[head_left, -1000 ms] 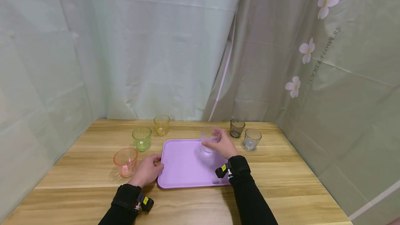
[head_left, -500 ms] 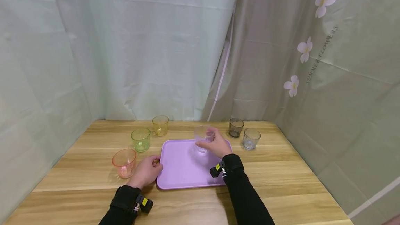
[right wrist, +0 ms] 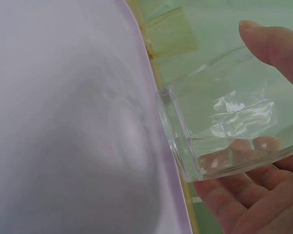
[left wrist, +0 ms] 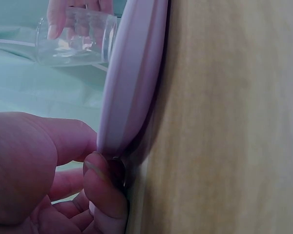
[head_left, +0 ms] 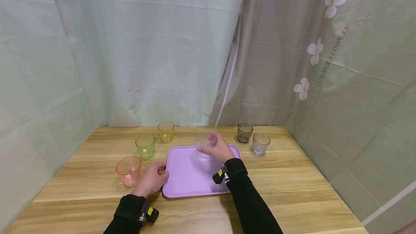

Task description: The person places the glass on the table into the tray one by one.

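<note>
A clear glass cup [head_left: 202, 147] is upright over the back part of the purple tray [head_left: 185, 181]. My right hand [head_left: 219, 150] grips it from the right; in the right wrist view the thumb is on one side of the glass cup [right wrist: 234, 117] and the fingers are on the other. Whether its base touches the tray cannot be told. At the tray's left edge, my left hand [head_left: 150, 180] pinches the rim; the left wrist view has thumb and forefinger meeting at the tray [left wrist: 132, 83].
Left of the tray stand a pink-red cup [head_left: 128, 172], a green cup [head_left: 145, 147] and a yellow cup [head_left: 166, 132]. A dark grey cup [head_left: 244, 133] and a pale bluish clear cup [head_left: 261, 144] stand at the back right. Curtains [head_left: 175, 53] hang behind the wooden table [head_left: 292, 190].
My right hand has carried the clear glass cup leftward over the tray. The left hand stays at the tray's left rim. The head view has shifted slightly.
</note>
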{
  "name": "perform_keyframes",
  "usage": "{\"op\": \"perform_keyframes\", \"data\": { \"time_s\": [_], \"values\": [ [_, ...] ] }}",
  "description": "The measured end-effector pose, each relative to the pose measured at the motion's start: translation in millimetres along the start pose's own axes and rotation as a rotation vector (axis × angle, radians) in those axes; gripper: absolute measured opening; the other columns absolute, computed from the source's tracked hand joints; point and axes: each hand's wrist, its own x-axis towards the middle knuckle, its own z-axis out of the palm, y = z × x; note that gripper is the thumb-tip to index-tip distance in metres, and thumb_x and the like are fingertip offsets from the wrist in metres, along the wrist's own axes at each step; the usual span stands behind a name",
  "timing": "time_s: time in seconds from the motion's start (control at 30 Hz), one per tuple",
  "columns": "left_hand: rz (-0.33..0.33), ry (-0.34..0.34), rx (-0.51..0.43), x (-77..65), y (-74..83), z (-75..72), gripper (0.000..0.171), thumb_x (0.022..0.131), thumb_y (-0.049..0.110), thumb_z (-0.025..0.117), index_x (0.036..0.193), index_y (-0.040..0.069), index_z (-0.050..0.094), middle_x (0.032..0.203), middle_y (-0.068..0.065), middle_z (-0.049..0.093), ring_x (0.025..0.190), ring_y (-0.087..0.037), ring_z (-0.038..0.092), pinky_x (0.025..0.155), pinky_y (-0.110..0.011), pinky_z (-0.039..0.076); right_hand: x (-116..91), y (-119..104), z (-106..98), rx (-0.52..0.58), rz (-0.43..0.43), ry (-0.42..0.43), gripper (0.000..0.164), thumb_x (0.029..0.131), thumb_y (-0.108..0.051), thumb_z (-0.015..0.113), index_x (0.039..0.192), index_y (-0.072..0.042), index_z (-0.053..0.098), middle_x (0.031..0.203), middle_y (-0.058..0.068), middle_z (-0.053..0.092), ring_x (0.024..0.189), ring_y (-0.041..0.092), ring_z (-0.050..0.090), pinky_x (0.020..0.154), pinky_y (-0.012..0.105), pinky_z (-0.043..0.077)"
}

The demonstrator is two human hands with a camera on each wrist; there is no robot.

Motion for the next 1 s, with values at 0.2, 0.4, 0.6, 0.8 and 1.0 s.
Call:
{"op": "perform_keyframes", "data": {
  "time_s": [0.2, 0.4, 0.6, 0.8, 1.0],
  "values": [
    [0.002, -0.001, 0.005, -0.3, 0.8, -0.4, 0.051, 0.104, 0.017, 0.067, 0.147, -0.009, 0.060, 0.084, -0.007, 0.058, 0.074, -0.020, 0.056, 0.064, -0.031, 0.043, 6, -3, 9, -0.013, -0.001, -0.005, 0.090, 0.093, -0.037, 0.088, 0.162, -0.003, 0.042, 0.157, 0.020, 0.057, 0.134, 0.035, 0.059, 0.111, 0.051, 0.051],
    [-0.003, -0.006, 0.001, 0.6, -0.6, 0.4, 0.051, 0.104, 0.016, 0.066, 0.148, -0.009, 0.059, 0.083, -0.007, 0.057, 0.072, -0.020, 0.056, 0.062, -0.030, 0.042, 9, -2, 16, 0.000, -0.009, 0.001, 0.089, 0.091, -0.035, 0.090, 0.159, -0.001, 0.044, 0.155, 0.023, 0.057, 0.133, 0.036, 0.060, 0.111, 0.052, 0.051],
    [-0.018, -0.018, 0.006, 1.1, 1.0, -0.1, 0.052, 0.105, 0.017, 0.067, 0.149, -0.009, 0.058, 0.084, -0.007, 0.058, 0.073, -0.020, 0.056, 0.063, -0.031, 0.043, 11, 1, 24, 0.008, -0.004, -0.012, 0.088, 0.092, -0.034, 0.089, 0.160, -0.004, 0.044, 0.156, 0.020, 0.058, 0.134, 0.035, 0.059, 0.110, 0.051, 0.051],
    [-0.007, -0.007, 0.020, 1.9, 1.6, 0.1, 0.052, 0.104, 0.017, 0.068, 0.147, -0.009, 0.060, 0.084, -0.007, 0.057, 0.074, -0.020, 0.056, 0.065, -0.032, 0.042, 14, -2, 34, 0.022, -0.003, -0.012, 0.091, 0.091, -0.036, 0.090, 0.161, -0.003, 0.043, 0.156, 0.018, 0.060, 0.136, 0.036, 0.059, 0.113, 0.053, 0.051],
    [0.006, 0.004, 0.027, 2.3, -1.1, 1.2, 0.052, 0.103, 0.016, 0.068, 0.147, -0.010, 0.060, 0.081, -0.005, 0.057, 0.070, -0.019, 0.055, 0.063, -0.031, 0.041, 16, -4, 45, 0.024, -0.008, -0.003, 0.092, 0.090, -0.032, 0.092, 0.161, -0.002, 0.042, 0.156, 0.022, 0.058, 0.137, 0.036, 0.059, 0.114, 0.053, 0.051]
  ]
}}
